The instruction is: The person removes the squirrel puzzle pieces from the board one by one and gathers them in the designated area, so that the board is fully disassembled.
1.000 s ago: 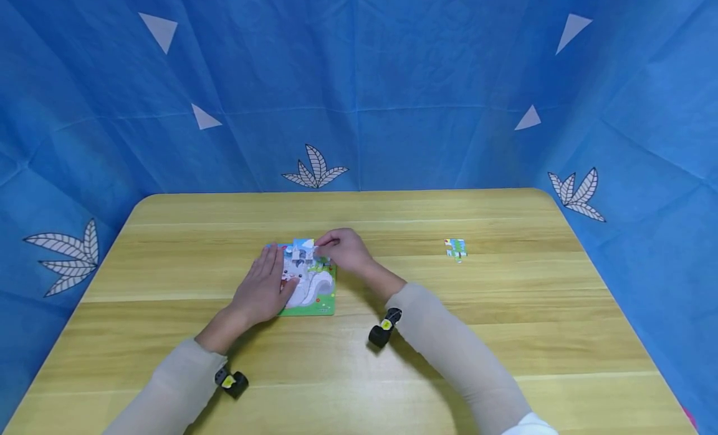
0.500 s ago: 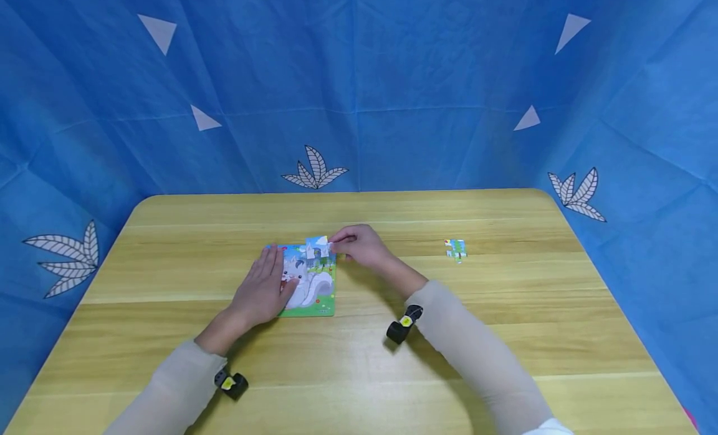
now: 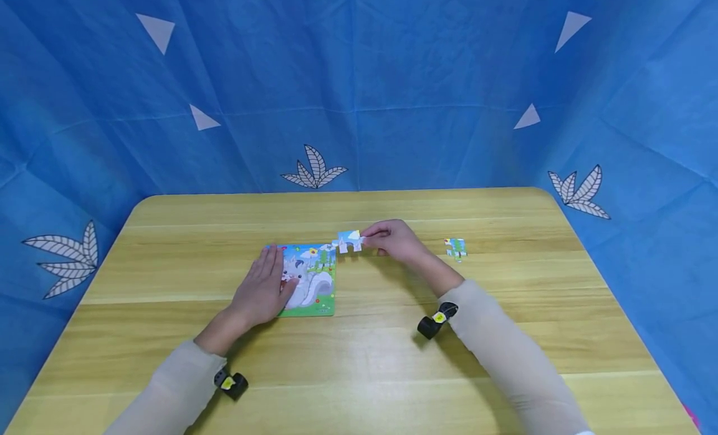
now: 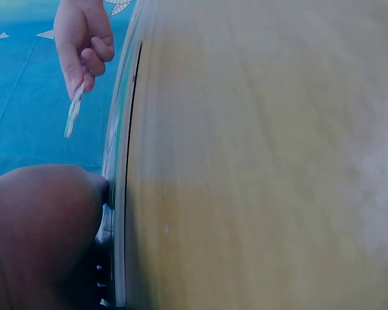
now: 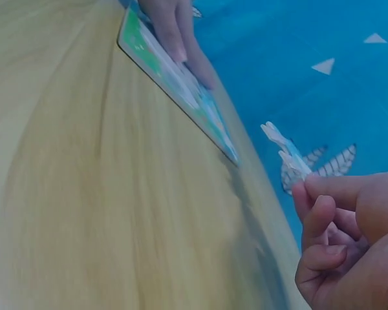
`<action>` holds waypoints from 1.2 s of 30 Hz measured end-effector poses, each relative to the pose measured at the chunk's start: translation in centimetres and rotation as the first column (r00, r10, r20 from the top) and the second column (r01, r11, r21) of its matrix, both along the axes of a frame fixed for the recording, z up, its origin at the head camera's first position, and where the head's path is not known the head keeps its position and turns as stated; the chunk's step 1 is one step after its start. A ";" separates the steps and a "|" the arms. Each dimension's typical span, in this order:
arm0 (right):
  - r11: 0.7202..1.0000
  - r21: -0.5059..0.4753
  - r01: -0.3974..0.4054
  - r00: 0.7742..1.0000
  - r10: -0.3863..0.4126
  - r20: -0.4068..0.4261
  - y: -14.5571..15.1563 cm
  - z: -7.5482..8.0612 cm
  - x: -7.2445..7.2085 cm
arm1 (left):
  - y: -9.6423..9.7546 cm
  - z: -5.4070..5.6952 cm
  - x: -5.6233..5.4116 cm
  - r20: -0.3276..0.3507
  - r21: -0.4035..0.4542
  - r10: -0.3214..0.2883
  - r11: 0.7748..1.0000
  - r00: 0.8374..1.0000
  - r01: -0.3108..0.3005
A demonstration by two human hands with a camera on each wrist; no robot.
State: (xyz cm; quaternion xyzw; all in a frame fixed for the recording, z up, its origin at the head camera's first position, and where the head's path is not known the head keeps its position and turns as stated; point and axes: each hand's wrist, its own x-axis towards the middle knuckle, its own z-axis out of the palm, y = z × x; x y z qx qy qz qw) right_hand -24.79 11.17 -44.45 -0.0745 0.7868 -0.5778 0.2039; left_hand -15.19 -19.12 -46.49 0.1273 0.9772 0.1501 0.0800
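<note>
My left hand (image 3: 260, 290) lies flat with straight fingers over the left part of a squirrel puzzle board (image 3: 314, 311), hiding that side of the picture. Between thumb and fingertips, my right hand (image 3: 396, 240) pinches a blue and white jigsaw piece (image 3: 349, 241) by its right edge. The piece is just right of the board's upper right corner. In the right wrist view the pinched puzzle piece (image 5: 286, 150) is lifted above the table, apart from the board (image 5: 165, 81). The left wrist view catches the same piece (image 4: 73, 116) edge-on.
Farther right on the wooden table (image 3: 370, 360) lies a small green and blue cluster of jigsaw pieces (image 3: 456, 248). A blue cloth (image 3: 359, 80) with white triangles and leaf prints hangs behind the table's far edge.
My right hand has moved to the right, carrying the jigsaw piece from over the board's top to beyond its right corner. The left hand has stayed in place.
</note>
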 end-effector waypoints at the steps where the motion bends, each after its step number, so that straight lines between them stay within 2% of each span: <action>1: 1.000 0.005 0.002 1.000 -0.002 0.000 0.5 0.1 0.0 | 0.0 0.0 0.0 0.001 0.000 0.000 1.000 1.000 0.000; 8: 0.999 0.047 0.013 1.000 -0.014 0.015 4.0 0.5 0.0 | 0.0 -0.2 -0.2 -0.003 -0.003 -0.005 1.000 1.000 0.005; 14: 0.995 0.080 0.065 0.998 -0.067 0.022 7.3 0.7 0.1 | -0.1 -0.4 -0.3 -0.006 -0.011 -0.003 1.000 1.000 0.003; 24: 0.986 0.128 0.103 0.994 -0.105 0.013 12.8 0.5 0.5 | -0.1 -0.4 -0.2 -0.013 -0.005 -0.007 1.000 1.000 0.007; 29: 0.980 0.157 0.121 0.992 -0.124 0.012 14.3 0.3 0.9 | -0.1 -0.5 -0.2 -0.019 -0.007 -0.010 1.000 1.000 0.010; 36: 0.965 0.215 0.149 0.988 -0.156 0.018 14.7 -0.1 0.8 | -0.1 -0.4 -0.1 -0.012 -0.008 -0.005 1.000 1.000 0.005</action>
